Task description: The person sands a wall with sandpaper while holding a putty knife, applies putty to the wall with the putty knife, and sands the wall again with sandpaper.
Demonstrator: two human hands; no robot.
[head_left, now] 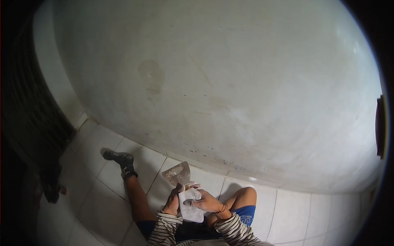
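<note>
A wide-bladed putty knife (175,174) with a whitish smeared blade points away from me, toward the wall. My left hand (172,201) is closed by its handle, though the fingers partly hide the grip. Below the blade is a flat white piece (191,211), wider at its lower end; what it is made of I cannot tell. The thumb of my right hand (206,201) presses on that piece, with the fingers curled behind it. Both hands meet in front of my lap and look dusty white.
A pale plastered wall (230,94) with stains and small dark marks near its base fills the front. White floor tiles (287,213) lie around my legs. My dark-shod foot (119,157) is stretched out left. A dark ridged surface (28,94) stands at far left.
</note>
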